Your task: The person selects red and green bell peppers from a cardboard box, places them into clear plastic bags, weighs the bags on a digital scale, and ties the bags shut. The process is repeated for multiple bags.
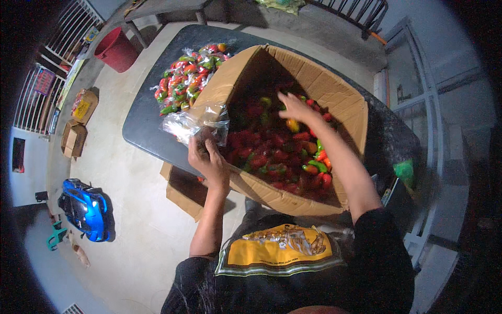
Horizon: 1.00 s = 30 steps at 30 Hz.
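The left hand (208, 158) pinches a limp clear bag (213, 116) beside the cardboard box (334, 83), the right hand (296, 108) spreads, apparently unladen, over peppers (272, 146) inside, and slack film could fold shut, spilling some.

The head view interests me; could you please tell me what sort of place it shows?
Possibly a household room doubling as a workspace: a cardboard box of loose peppers beside bagged peppers on a dark table, and what looks like a blue toy car nearby.
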{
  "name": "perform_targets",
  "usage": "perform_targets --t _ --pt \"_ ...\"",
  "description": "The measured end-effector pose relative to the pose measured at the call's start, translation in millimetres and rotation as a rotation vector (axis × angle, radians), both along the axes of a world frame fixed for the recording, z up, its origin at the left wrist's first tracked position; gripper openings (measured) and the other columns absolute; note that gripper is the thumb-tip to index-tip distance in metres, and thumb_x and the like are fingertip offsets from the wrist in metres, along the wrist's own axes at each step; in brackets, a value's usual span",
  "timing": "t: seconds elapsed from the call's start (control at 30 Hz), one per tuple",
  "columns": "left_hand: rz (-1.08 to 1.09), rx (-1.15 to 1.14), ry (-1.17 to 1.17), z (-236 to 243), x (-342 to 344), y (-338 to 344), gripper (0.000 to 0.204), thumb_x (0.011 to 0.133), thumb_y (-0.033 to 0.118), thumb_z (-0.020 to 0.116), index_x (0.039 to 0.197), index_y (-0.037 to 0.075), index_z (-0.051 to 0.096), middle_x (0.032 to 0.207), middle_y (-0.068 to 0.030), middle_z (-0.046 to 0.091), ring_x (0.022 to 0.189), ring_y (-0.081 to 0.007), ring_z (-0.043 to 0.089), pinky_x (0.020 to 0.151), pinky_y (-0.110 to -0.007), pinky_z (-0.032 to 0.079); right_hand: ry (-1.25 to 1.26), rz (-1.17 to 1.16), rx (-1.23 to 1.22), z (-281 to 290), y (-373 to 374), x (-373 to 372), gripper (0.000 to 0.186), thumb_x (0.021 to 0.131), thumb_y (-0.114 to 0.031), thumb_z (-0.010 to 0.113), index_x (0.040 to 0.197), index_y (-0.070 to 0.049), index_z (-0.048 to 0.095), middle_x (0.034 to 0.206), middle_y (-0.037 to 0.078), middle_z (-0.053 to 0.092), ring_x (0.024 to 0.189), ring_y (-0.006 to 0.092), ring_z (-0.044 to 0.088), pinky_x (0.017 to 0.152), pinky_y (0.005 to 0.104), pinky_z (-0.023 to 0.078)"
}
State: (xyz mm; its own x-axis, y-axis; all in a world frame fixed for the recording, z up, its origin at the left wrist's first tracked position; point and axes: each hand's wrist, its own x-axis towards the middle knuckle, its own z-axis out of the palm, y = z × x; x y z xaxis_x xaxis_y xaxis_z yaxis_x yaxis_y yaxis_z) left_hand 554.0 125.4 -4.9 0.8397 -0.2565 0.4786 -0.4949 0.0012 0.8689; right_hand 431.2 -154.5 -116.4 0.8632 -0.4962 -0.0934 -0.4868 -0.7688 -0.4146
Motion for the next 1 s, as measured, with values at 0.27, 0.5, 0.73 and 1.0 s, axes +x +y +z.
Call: perform_targets --t 0.27,0.5,0.73,1.0 --pt "-0.018 0.157 -0.036 -12.4 7.0 7.0 0.015 0.088 0.005 0.045 0.091 -0.004 0.057 0.083 -0.0097 0.06 0.076 -0.0173 0.055 0.072 -0.028 0.044 0.18 -0.15 -0.018 8.7 21.8 -12.1 0.035 0.079 -0.03 0.054 0.094 0.001 0.06 0.102 0.021 0.057 0.099 0.0363 0.054 0.085 0.0448 0.044" --pt "0.009 0.015 -0.042 -20.1 5.3 -0.2 0.01 0.082 0.004 0.051 0.085 -0.003 0.057 0.076 -0.0175 0.054 0.069 -0.034 0.053 0.063 -0.038 0.042 0.08 -0.227 0.215 -16.8 61.4 34.6 0.046 0.075 -0.03 0.059 0.11 0.0 0.054 0.11 0.021 0.056 0.102 0.0362 0.053 0.084 0.0402 0.044" --pt "-0.038 -0.057 0.022 -8.1 0.8 -2.9 0.009 0.083 0.003 0.051 0.082 -0.004 0.056 0.073 -0.0163 0.054 0.066 -0.0313 0.052 0.062 -0.036 0.041 0.239 -0.045 0.439 -31.2 38.6 23.3 0.052 0.071 -0.021 0.065 0.115 0.002 0.05 0.111 0.021 0.055 0.102 0.028 0.054 0.086 0.0354 0.042" --pt "-0.05 0.06 -0.01 -9.1 3.1 6.1 0.012 0.086 0.003 0.047 0.089 -0.005 0.056 0.083 -0.0126 0.057 0.076 -0.0224 0.054 0.07 -0.031 0.043 -0.179 -0.587 0.041 3.5 22.5 22.6 0.053 0.068 -0.015 0.066 0.116 0.001 0.049 0.112 0.022 0.054 0.111 0.0349 0.048 0.095 0.0408 0.037"
